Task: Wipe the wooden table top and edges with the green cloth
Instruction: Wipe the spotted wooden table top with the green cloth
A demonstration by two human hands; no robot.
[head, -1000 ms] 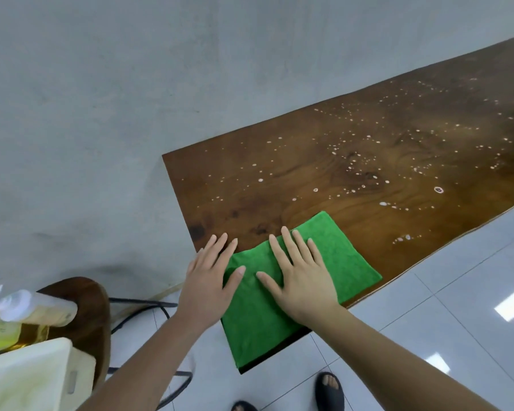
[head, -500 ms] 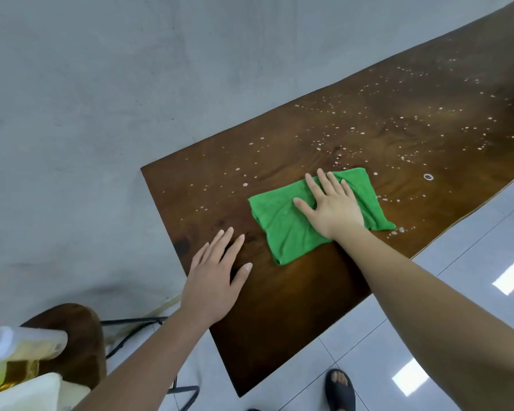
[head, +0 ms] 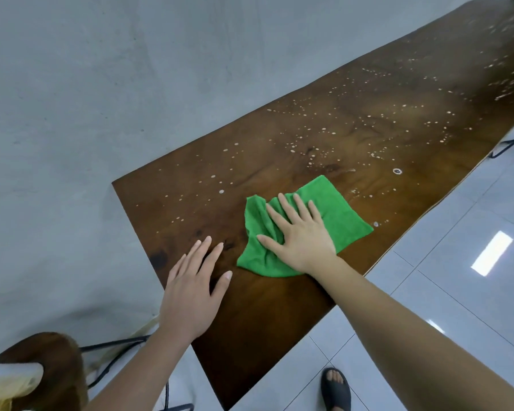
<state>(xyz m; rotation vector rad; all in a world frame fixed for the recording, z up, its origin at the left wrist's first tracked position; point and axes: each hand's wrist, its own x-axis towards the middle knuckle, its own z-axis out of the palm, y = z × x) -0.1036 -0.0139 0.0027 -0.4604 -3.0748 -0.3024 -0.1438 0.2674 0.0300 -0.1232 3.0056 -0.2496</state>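
A long dark wooden table top runs from the near left to the far right, speckled with white droplets. The green cloth lies crumpled on its near part. My right hand presses flat on the cloth with fingers spread and straight. My left hand rests flat on the bare wood near the table's left end, fingers straight, to the left of the cloth and apart from it.
A grey wall runs along the table's far edge. A small brown stool stands at the lower left with a pale object on it. Black metal legs show under the table. My sandalled foot is on the tiled floor.
My right hand slid the cloth away from the near left corner toward the table's middle, then a little back. My left hand came off the cloth and stays flat on the wood.
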